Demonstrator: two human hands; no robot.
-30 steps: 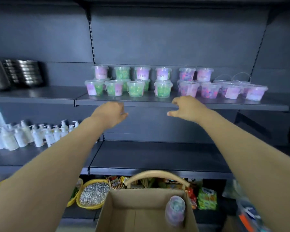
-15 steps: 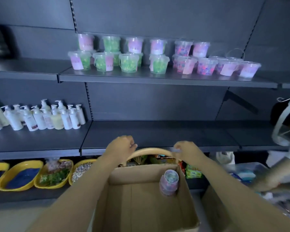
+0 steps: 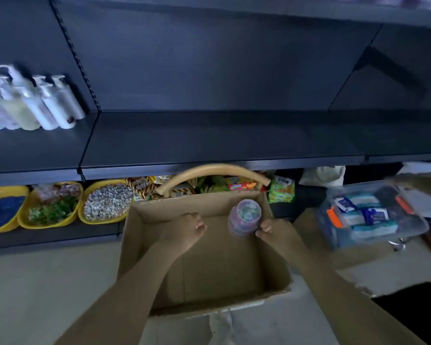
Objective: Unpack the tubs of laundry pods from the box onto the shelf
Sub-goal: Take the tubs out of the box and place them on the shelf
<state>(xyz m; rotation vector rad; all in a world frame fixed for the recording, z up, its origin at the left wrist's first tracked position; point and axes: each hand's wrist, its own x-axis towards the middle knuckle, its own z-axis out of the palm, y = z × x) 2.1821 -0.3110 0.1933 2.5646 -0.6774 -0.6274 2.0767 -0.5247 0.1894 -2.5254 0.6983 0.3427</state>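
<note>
Shelf (image 3: 234, 135) of dark metal spans the wall behind, and the cardboard box (image 3: 217, 267) sits open on the floor in front of it. Both hands are down inside the box. The left hand (image 3: 187, 229) has its fingers loosely curled and holds nothing. The right hand (image 3: 271, 232) curls its fingers against the lower side of the one tub (image 3: 244, 216) in view, which stands in the box's far right corner; whether they grip it I cannot tell. Best, I judge, to bring the left palm to the opposite side, squeeze lightly below the lid, and lift straight up clear of the box wall.
</note>
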